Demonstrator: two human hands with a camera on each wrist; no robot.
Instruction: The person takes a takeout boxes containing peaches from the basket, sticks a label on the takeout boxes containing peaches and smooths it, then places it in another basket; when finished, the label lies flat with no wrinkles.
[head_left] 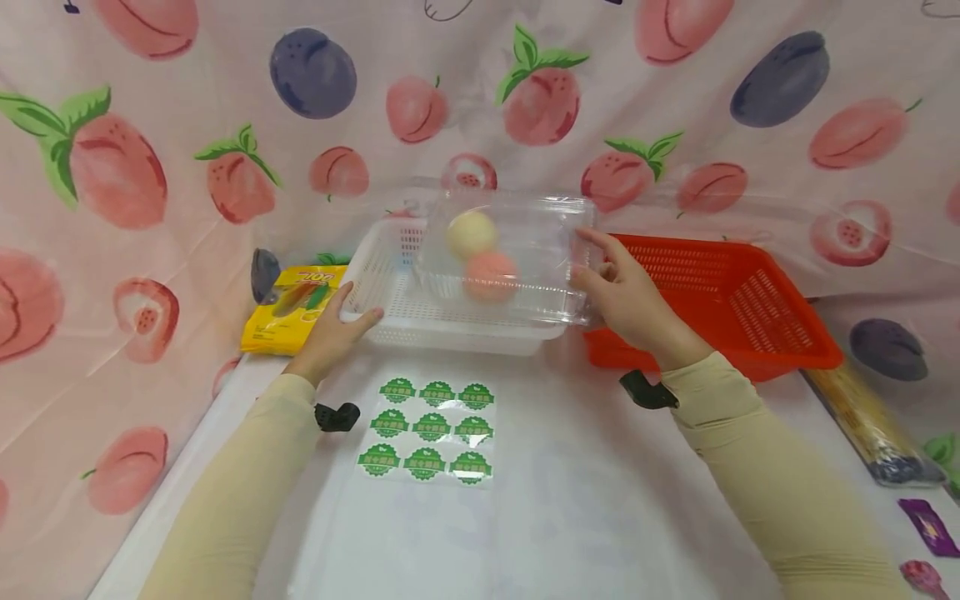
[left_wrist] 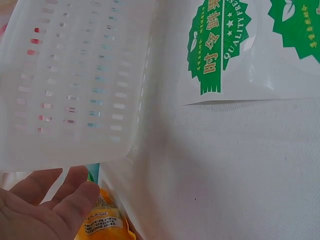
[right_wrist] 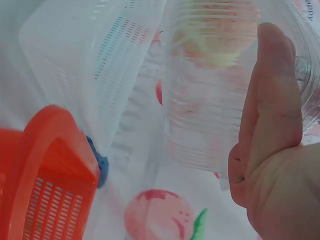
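My right hand [head_left: 630, 300] holds a clear plastic box [head_left: 536, 258] by its right end, thumb in front and fingers behind. Through the box's wall show a round pale-yellow item [head_left: 472, 235] and a round pink-orange one [head_left: 492, 277]; in the right wrist view they blur behind ridged plastic [right_wrist: 200, 115]. The box is tilted above a white perforated basket [head_left: 465, 335]. At that basket's left end is my left hand [head_left: 330, 333], fingers and thumb spread at its corner. The left wrist view shows relaxed fingers just by the basket [left_wrist: 75, 125].
Right of the white basket stands a red basket [head_left: 795, 308]. A yellow packet [head_left: 281, 321] lies at the left. Nearer me is a sheet of green round stickers [head_left: 431, 427]. A long clear-wrapped pack [head_left: 870, 425], a purple packet [head_left: 930, 527] and a pink item [head_left: 922, 575] lie on the right.
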